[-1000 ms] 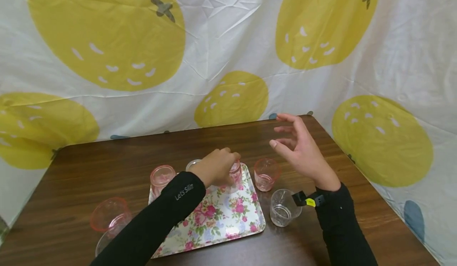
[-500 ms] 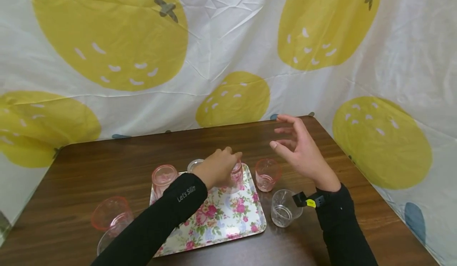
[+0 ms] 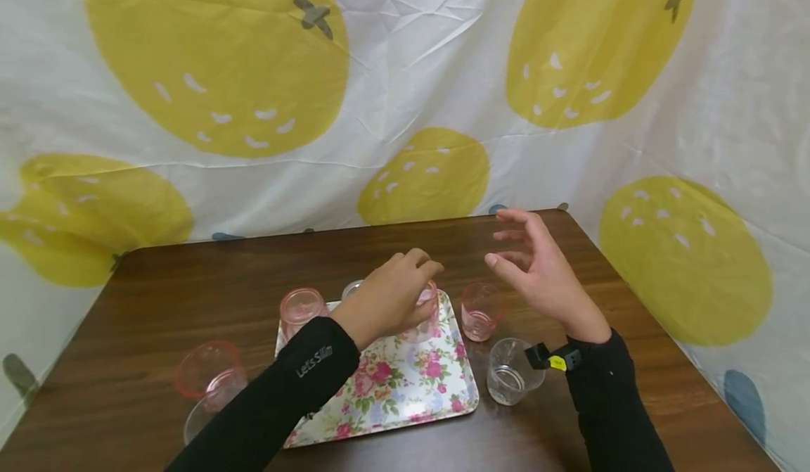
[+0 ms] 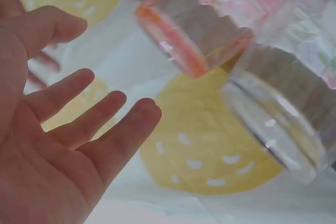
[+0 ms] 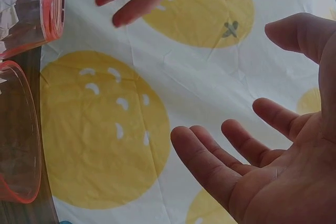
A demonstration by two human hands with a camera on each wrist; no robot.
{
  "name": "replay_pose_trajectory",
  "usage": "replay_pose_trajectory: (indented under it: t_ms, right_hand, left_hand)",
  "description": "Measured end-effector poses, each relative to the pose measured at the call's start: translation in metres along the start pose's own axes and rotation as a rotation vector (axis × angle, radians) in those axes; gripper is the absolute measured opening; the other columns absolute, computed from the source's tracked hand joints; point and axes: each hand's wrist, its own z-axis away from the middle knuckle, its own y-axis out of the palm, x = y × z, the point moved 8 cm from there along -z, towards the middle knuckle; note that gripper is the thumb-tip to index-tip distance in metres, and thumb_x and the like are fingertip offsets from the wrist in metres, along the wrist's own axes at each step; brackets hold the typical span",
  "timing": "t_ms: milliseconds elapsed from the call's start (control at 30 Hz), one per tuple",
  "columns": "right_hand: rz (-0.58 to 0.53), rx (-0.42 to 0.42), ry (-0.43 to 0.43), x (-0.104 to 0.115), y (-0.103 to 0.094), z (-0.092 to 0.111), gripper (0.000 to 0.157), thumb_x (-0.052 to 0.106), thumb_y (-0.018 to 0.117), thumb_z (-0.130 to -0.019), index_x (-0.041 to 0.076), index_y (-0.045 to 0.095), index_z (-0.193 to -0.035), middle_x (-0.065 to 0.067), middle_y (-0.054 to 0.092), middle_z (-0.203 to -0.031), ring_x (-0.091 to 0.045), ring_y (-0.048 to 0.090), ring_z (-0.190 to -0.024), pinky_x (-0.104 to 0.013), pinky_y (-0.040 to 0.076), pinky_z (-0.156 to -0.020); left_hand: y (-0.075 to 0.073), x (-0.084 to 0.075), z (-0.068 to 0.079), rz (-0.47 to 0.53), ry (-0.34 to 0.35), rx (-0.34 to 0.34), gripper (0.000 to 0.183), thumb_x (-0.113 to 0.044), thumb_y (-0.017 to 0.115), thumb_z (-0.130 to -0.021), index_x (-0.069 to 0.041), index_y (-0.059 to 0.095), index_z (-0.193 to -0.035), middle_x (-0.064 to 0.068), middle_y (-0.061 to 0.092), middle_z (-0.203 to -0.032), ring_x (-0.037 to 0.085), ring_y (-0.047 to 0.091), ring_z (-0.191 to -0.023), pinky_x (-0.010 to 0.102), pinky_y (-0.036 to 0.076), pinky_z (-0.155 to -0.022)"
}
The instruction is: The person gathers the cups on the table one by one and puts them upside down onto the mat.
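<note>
My left hand [image 3: 392, 296] hovers over the back of a floral tray [image 3: 405, 387], its fingers relaxed and apart. Right beside those fingers, a pink-tinted cup [image 3: 427, 326] stands upside down at the tray's back right corner. Also bottom-up on the tray are another pink cup [image 3: 302, 311] at the left and a clear cup [image 3: 351, 288], mostly hidden by the hand. The left wrist view shows the left palm with nothing in it, near a clear cup [image 4: 283, 114]. My right hand [image 3: 538, 271] is raised in the air, fingers spread and holding nothing.
Right of the tray stand an upright pink cup [image 3: 479, 317] and an upright clear cup [image 3: 509, 377]. To its left are another pink cup [image 3: 209, 366] and a clear cup [image 3: 205, 416], partly behind the left sleeve. A lemon-print cloth [image 3: 405, 106] hangs behind the wooden table [image 3: 209, 268].
My left hand has let go of the pink cup at the tray's back right corner and lifted slightly. The right hand holds its pose. The head view has shifted a little.
</note>
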Motion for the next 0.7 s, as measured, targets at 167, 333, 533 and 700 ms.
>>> replay_pose_trajectory:
  t_ms: [167, 333, 533, 700]
  right_hand:
    - [0.02, 0.006, 0.004, -0.001, 0.003, -0.001, 0.061, 0.005, 0.064, -0.094, 0.004, 0.034, -0.147, -0.018, 0.033, -0.15, -0.03, 0.046, -0.124, -0.059, 0.048, -0.098]
    - [0.03, 0.009, 0.001, 0.001, 0.003, -0.003, 0.061, 0.005, 0.065, -0.093, 0.004, 0.035, -0.146, -0.018, 0.034, -0.149, -0.03, 0.047, -0.124, -0.058, 0.049, -0.097]
    - [0.039, 0.014, -0.007, 0.003, 0.004, -0.004, 0.06, 0.004, 0.064, -0.093, 0.003, 0.035, -0.146, -0.018, 0.035, -0.148, -0.034, 0.047, -0.123, -0.06, 0.049, -0.097]
    - [0.054, 0.025, -0.003, 0.001, 0.007, -0.003, 0.059, 0.004, 0.064, -0.094, 0.001, 0.036, -0.145, -0.017, 0.037, -0.146, -0.033, 0.048, -0.122, -0.058, 0.049, -0.095]
  left_hand:
    - [-0.024, -0.007, 0.015, 0.02, 0.006, -0.086, 0.039, -0.021, 0.068, -0.088, -0.006, 0.065, -0.125, 0.014, 0.063, -0.122, 0.026, 0.061, -0.104, 0.038, 0.059, -0.086]
    - [-0.047, -0.009, 0.038, 0.059, 0.009, -0.172, 0.033, -0.019, 0.068, -0.089, -0.007, 0.067, -0.119, 0.011, 0.065, -0.117, 0.022, 0.062, -0.102, 0.038, 0.059, -0.085]
    - [-0.065, 0.003, 0.074, 0.102, -0.037, -0.255, 0.031, -0.015, 0.07, -0.086, -0.005, 0.069, -0.116, 0.011, 0.067, -0.112, 0.021, 0.064, -0.099, 0.04, 0.061, -0.079]
    - [-0.072, 0.026, 0.106, 0.095, -0.146, -0.278, 0.032, -0.017, 0.072, -0.085, -0.005, 0.07, -0.114, 0.009, 0.068, -0.108, 0.021, 0.063, -0.096, 0.042, 0.061, -0.077]
